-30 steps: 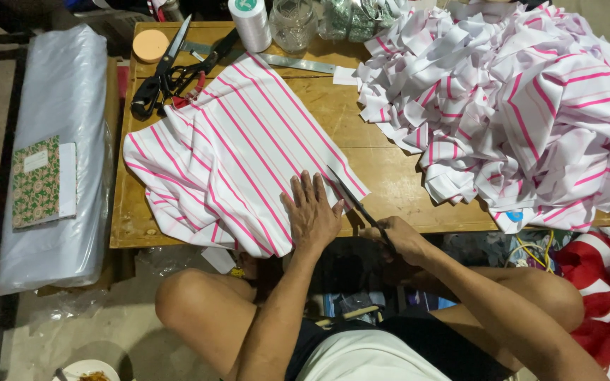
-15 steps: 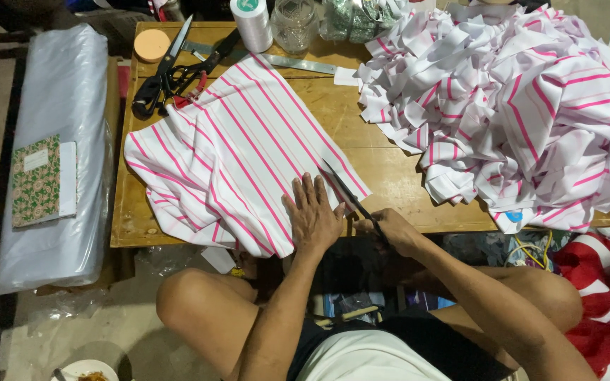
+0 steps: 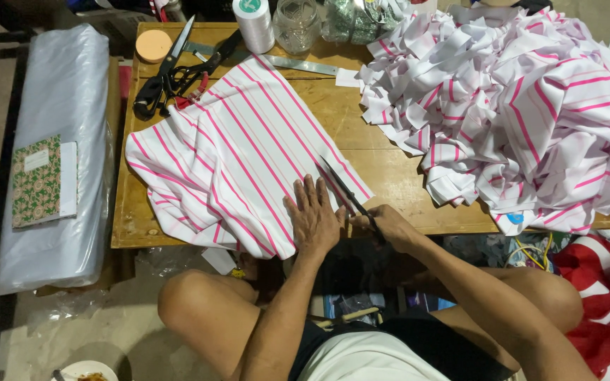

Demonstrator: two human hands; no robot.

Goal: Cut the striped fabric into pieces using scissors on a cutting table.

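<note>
A white cloth with pink stripes (image 3: 234, 155) lies spread on a low wooden table (image 3: 383, 169). My left hand (image 3: 313, 217) presses flat on the cloth's near right corner, fingers apart. My right hand (image 3: 384, 224) grips a pair of scissors (image 3: 344, 187) whose blades point up along the cloth's right edge, cutting into it.
A big heap of striped cloth pieces (image 3: 517, 106) fills the table's right side. Large black shears (image 3: 171, 70), a metal ruler (image 3: 298, 65), a thread spool (image 3: 254, 22), a glass jar (image 3: 296, 25) and a round orange lid (image 3: 153, 46) sit at the back. A plastic-wrapped roll (image 3: 58, 162) with a notebook (image 3: 40, 180) lies left.
The scissors have advanced a little further up the cloth's right edge. My left hand stays pressed on the cloth.
</note>
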